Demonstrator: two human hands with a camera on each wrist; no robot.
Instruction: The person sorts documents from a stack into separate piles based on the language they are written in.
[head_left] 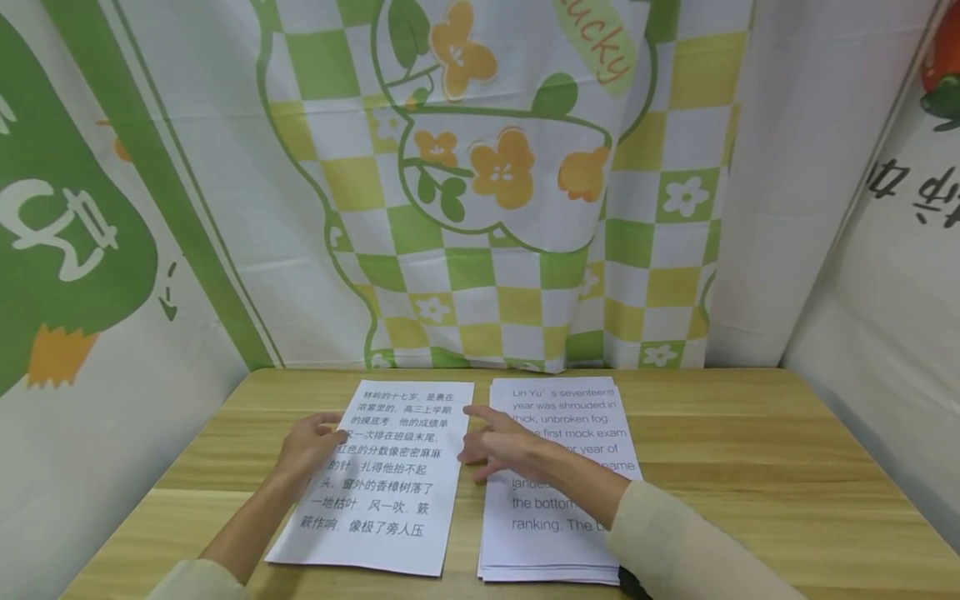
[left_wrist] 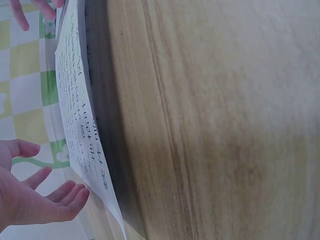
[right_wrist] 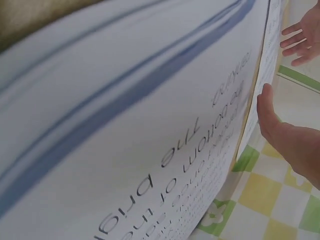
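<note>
A sheet of paper printed with Chinese text [head_left: 382,500] lies at the left of the table. My left hand [head_left: 309,446] is at its left edge; in the left wrist view its fingers [left_wrist: 75,200] are spread and loosely bent beside the paper. The right hand [head_left: 504,442] has its fingertips right at the sheet's opposite edge, fingers apart. Beneath that hand and forearm is a stack of papers with English text [head_left: 540,546], partly hidden by them. Neither hand grips anything.
The wooden table [head_left: 735,500] extends to the right of the stack. A small black object [head_left: 633,585] shows under the right sleeve at the near edge. Behind the table hangs a green and yellow checked curtain [head_left: 480,275], with printed white cloth [head_left: 877,333] at the sides.
</note>
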